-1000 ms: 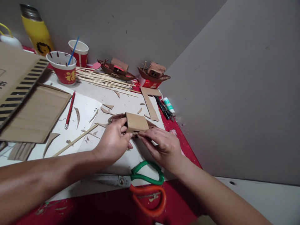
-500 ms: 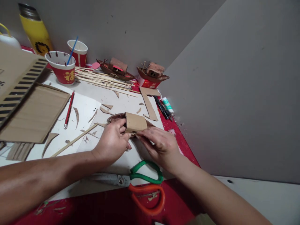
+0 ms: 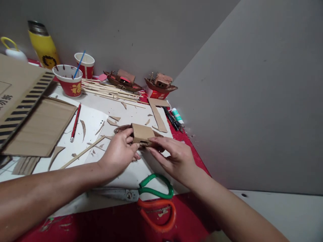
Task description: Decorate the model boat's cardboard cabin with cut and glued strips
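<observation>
A small cardboard model boat point(image 3: 142, 131) with a tan arched cabin roof sits low over the white paper between my hands. My left hand point(image 3: 117, 149) is closed round its left part, thumb at the near side and fingers partly hidden behind the hull. At the right end, my right hand point(image 3: 176, 156) has its fingers against the cabin's near corner and its thumb at the hull below. A small opening shows in the cabin's near wall. Close below my hands lie large scissors point(image 3: 130, 195) with one green and one orange handle.
Two brown model boats point(image 3: 123, 80) stand by the wall, near thin wooden sticks point(image 3: 111, 90). Paper cups point(image 3: 67, 80), a yellow bottle point(image 3: 44, 47) and cardboard sheets point(image 3: 37, 124) are at left. A red pencil point(image 3: 76, 122) and cardboard scraps lie on the paper; markers point(image 3: 171, 117) at right.
My right fingertips have moved from a pinch at the boat's near side up onto the cabin corner, a little apart. The near cabin opening shows more. The view has shifted slightly.
</observation>
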A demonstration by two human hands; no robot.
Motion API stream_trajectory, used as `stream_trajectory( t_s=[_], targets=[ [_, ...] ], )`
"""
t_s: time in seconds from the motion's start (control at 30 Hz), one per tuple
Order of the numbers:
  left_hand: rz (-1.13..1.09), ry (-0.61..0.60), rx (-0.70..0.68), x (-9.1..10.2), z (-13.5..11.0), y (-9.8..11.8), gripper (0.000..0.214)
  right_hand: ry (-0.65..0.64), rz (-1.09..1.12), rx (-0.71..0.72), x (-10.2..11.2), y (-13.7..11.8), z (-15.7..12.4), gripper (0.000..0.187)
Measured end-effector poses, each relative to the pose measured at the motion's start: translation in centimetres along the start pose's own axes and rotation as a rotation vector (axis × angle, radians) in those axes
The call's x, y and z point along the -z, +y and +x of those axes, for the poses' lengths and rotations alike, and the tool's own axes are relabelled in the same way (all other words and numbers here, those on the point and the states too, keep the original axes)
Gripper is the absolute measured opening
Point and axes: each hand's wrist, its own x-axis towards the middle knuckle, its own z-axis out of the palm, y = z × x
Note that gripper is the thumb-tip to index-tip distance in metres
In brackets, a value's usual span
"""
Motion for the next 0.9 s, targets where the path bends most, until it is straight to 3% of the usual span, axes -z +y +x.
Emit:
stream_trajectory(
  t_s=[0.17, 0.3, 0.7, 0.9],
  targets=[
    [0.047, 0.043, -0.02, 0.4, -0.2, 0.5, 0.042, 0.147, -0.03, -0.14, 2.7, -1.0, -1.1, 0.025],
    [0.083, 0.089, -0.051, 0.9, -0.4, 0.6, 0.046, 0.218, -0.003, -0.223, 3.5, -1.7, -2.8, 0.021],
    [0.204, 0.339, -0.284, 2.5, -2.0, 3.2, 0.043, 0.202, 0.082, -0.264, 3.4, -0.2, -4.4, 0.013],
    [0.354, 0.44, -0.213, 3.7, -2.3, 3.6, 0.047, 0.09, 0.043, -0.333, 3.4, 0.1, -4.5, 0.015]
  ],
)
